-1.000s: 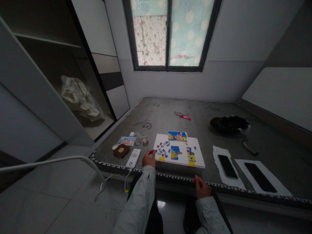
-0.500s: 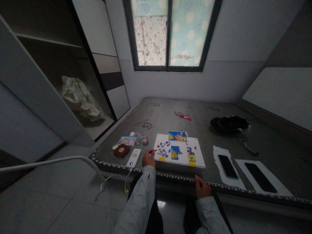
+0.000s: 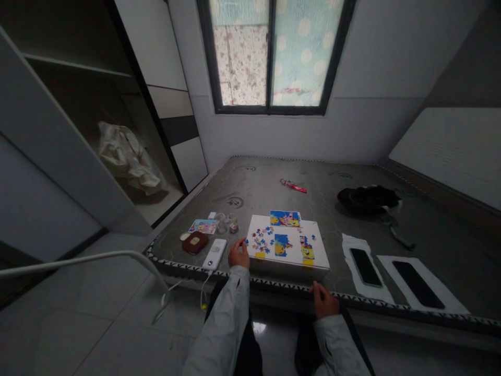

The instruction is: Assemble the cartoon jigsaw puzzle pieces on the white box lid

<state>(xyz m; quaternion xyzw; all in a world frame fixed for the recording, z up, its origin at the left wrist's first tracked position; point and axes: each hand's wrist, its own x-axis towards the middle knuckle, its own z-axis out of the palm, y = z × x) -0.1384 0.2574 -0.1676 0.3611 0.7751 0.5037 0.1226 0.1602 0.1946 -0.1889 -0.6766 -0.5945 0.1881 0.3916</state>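
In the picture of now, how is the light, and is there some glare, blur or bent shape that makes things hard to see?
Head view: window bright, room dim, wardrobe interior almost black; a small white glare on the floor; wide-lens stretching towards the sides; puzzle pieces small and soft, their outlines hard to separate.

Dark-framed window (image 3: 269, 62), pale walls (image 3: 242, 133)
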